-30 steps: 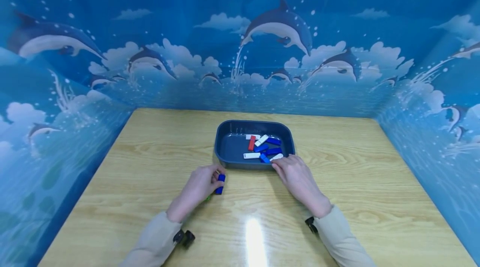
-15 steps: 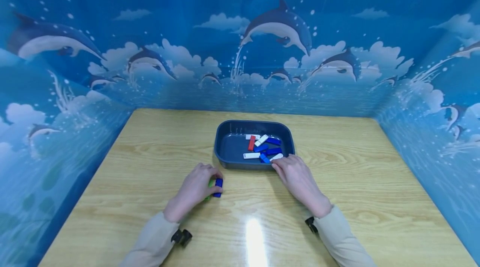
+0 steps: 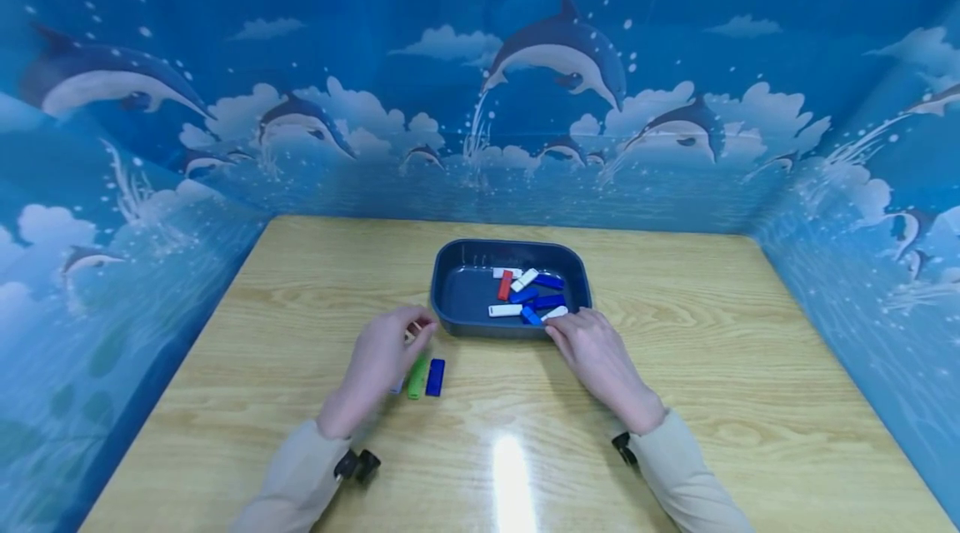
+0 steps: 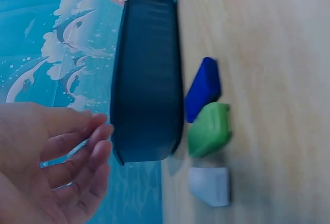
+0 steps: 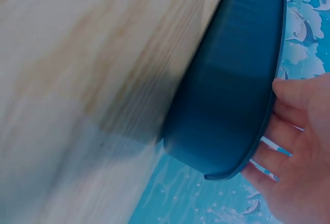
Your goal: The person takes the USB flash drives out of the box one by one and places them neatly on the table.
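Note:
My left hand [image 3: 386, 350] hovers at the near left corner of the dark blue plastic tub [image 3: 480, 331], fingers loosely bent, with nothing in them. Below it on the table lie three small oblong plastic sticks side by side: a dark blue stick [image 3: 435, 377], a green stick [image 3: 417, 379] and a whitish stick [image 4: 209, 186], mostly hidden by the hand in the head view. At the tub's near right, my right hand [image 3: 596, 350] grips the rim. In the right wrist view its thumb [image 5: 294, 91] lies on the rim's near side, the fingers partly hidden behind the wall.
Inside the tub lie several similar sticks: a red stick [image 3: 506, 285], white sticks such as the front one [image 3: 506, 311], and blue sticks such as the right one [image 3: 550, 301]. A dolphin-print curtain [image 3: 480, 141] borders the wooden table [image 3: 675, 291] at the back and sides.
My left hand lowered the dark blue stick beside the green one, let go of it, and rose away toward the tub's left corner. The right hand has stayed on the rim.

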Demonstrator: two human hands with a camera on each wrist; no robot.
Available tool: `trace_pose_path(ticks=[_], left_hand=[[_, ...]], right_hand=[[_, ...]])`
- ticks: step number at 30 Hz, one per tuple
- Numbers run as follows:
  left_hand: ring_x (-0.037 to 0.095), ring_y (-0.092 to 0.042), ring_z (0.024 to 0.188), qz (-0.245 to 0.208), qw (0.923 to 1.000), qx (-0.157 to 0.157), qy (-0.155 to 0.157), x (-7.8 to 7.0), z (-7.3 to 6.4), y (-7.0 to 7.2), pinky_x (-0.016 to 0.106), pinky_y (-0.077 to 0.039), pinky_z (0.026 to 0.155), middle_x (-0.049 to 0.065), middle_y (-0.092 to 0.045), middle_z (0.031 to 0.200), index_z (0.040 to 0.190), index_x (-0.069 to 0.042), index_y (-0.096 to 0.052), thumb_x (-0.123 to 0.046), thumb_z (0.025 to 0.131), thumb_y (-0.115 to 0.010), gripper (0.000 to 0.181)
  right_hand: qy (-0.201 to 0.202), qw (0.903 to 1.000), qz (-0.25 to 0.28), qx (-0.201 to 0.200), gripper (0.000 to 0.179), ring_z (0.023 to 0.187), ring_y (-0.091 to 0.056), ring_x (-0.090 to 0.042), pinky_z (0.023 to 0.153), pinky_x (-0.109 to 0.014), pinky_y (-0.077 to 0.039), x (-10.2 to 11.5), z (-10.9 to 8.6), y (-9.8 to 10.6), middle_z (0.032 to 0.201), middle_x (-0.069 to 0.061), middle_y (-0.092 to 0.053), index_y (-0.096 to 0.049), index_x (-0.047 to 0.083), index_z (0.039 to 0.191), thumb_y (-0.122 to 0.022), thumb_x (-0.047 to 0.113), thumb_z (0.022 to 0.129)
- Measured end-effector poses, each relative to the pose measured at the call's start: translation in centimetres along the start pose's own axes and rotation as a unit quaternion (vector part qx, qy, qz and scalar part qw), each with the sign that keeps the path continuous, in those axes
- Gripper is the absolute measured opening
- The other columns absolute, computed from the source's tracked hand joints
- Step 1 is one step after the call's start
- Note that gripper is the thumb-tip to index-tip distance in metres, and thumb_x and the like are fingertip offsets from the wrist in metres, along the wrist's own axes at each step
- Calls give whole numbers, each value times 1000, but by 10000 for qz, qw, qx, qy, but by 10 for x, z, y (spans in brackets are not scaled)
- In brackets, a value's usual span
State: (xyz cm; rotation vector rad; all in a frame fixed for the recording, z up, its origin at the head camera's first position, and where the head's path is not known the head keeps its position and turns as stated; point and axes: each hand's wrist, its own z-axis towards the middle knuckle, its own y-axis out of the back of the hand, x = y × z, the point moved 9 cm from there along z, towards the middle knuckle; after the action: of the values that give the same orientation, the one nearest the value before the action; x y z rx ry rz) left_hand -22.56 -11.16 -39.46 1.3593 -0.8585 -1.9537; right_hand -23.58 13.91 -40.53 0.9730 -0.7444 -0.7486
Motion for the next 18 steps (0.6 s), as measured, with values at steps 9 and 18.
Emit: trace_pose_path(ticks=[9,18], left_hand=[[11,-65,79,263,9996,-28,51,-17,24,6,28,-57,70,-2,-71,87,100,-13,-75,-21,98,-69,10],[9,-54,66,462,9984,326,59,-40,52,-16,22,-48,58,-5,-65,83,100,-17,-74,-24,99,-69,9]], right_hand=[[37,10000,2,-66,14,96,-73,-24,106,-54,-47,0,0,1,98,-6,-77,-77,6,102,-67,17,99],[-2,10000,38,-77,14,96,-73,-25,107,-54,-47,0,-1,1,97,-7,-77,-77,6,102,-68,16,98]])
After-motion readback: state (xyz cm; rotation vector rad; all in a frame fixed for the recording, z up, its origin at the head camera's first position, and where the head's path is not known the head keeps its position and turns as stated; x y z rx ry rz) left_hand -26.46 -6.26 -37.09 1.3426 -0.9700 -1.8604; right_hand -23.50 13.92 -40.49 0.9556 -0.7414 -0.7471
